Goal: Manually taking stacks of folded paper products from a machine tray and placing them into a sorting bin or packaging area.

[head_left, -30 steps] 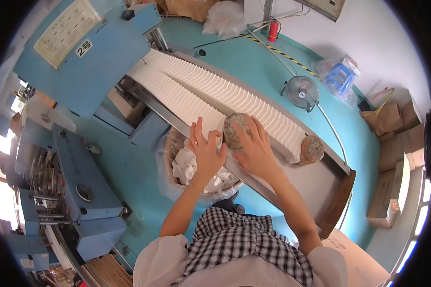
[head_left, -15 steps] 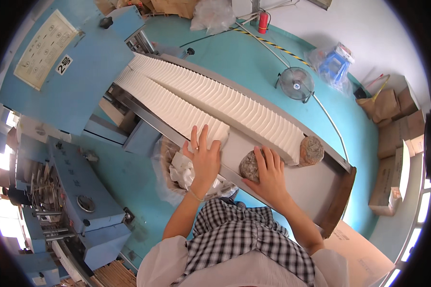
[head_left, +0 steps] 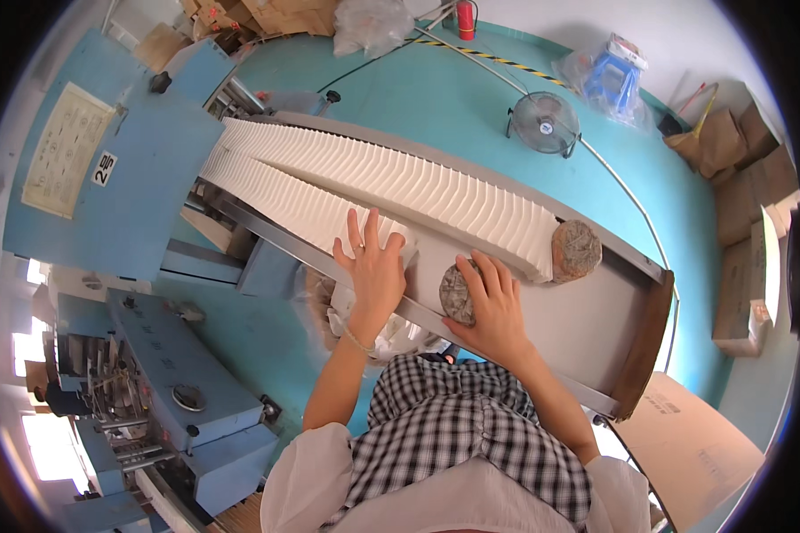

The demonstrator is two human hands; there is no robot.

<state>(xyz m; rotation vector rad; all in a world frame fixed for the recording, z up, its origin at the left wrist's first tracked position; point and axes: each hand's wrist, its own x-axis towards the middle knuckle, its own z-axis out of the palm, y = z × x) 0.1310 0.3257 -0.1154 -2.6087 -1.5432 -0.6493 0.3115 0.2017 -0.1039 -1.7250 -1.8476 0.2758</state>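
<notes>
Two long rows of overlapping white sheets (head_left: 391, 182) lie on a grey conveyor table (head_left: 587, 329). My left hand (head_left: 375, 266) lies flat, fingers spread, on the near end of the nearer row. My right hand (head_left: 496, 306) grips a round grey stone (head_left: 456, 293) standing on the belt just right of that row's end. A second round stone (head_left: 576, 250) leans against the end of the farther row.
A blue machine (head_left: 124, 169) feeds the rows at the left. More blue machinery (head_left: 169, 391) stands lower left. A floor fan (head_left: 544, 123), cardboard boxes (head_left: 729, 142) and a bag of scraps (head_left: 347, 320) under the table are around. A brown board (head_left: 649, 342) closes the table's right end.
My right hand has drawn the stone back from the row's end toward me along the belt. My left hand has stayed pressed on the end of the nearer row.
</notes>
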